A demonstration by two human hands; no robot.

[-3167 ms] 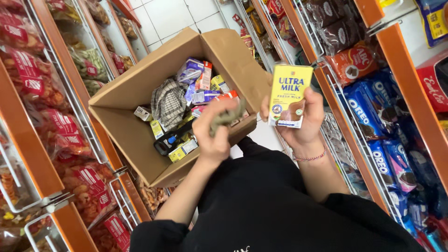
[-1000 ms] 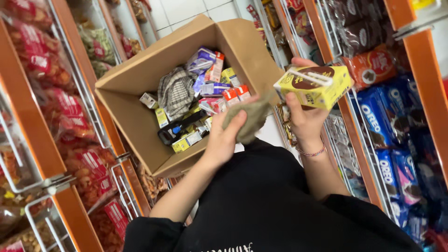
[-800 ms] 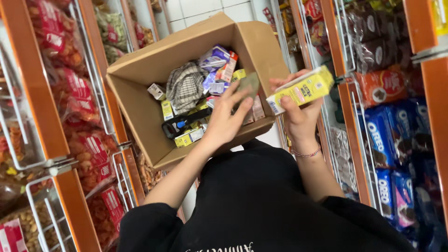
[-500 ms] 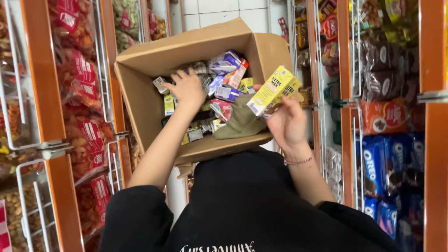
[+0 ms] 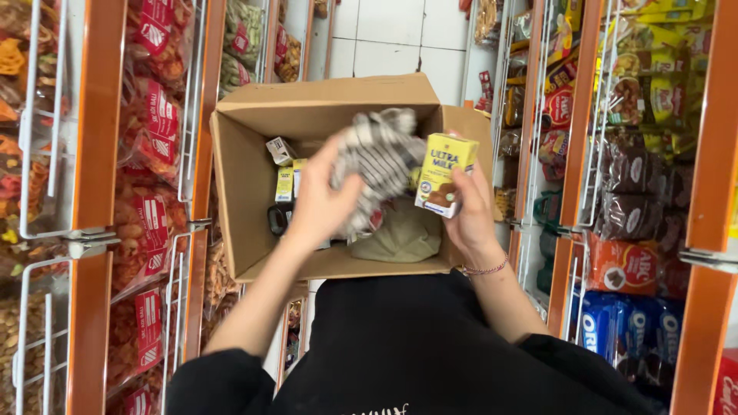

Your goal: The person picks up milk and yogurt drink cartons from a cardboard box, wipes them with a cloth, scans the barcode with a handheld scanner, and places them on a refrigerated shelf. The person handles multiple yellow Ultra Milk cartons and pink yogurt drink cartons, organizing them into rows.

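An open cardboard box (image 5: 254,192) sits in front of me in a narrow shop aisle. My left hand (image 5: 323,204) is over the box, closed on a black-and-white striped cloth (image 5: 380,154) that it lifts above the contents. My right hand (image 5: 469,219) holds a small yellow milk carton (image 5: 444,173) upright over the box's right side. An olive-green cloth (image 5: 400,234) lies inside the box under my hands. Small yellow and white cartons (image 5: 283,165) lie at the box's left side.
Orange-framed wire shelves line both sides. Red snack bags (image 5: 150,177) hang on the left. Brown, orange and blue biscuit packs (image 5: 630,269) fill the right shelves. White floor tiles (image 5: 392,31) show beyond the box.
My left hand dropped the olive cloth into the box, reached in and took up the striped cloth. My right hand turned the milk carton upright. The view swung so the box faces me squarely.
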